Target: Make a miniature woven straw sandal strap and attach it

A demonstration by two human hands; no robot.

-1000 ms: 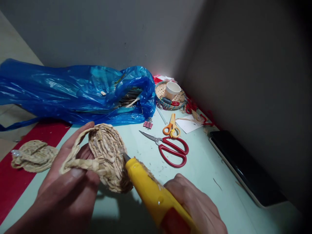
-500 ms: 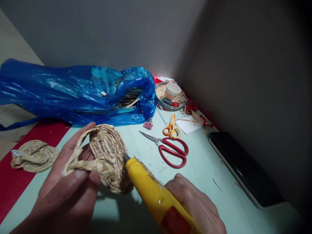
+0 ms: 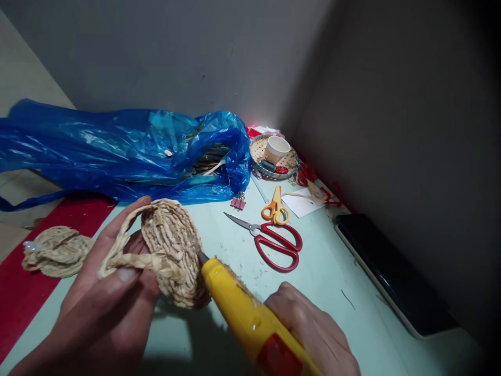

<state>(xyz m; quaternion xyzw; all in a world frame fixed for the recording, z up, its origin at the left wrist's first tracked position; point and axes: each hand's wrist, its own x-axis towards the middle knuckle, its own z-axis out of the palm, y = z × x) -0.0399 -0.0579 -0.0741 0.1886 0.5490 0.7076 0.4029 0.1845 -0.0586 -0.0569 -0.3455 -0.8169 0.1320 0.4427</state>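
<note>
fingers of the left hand pinched the straw coil above the bench; the right hand's were wrapped around the glue gun. a slip of its nozzle could have burned skin.

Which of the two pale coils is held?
The coil in the left hand, beside the yellow tool; the other coil lies unheld, far left.

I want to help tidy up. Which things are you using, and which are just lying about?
In use:
straw-coloured coil, left hand
yellow glue gun, right hand

Probably just lying about:
red-handled scissors
orange scissors
pink clip
black phone
</note>
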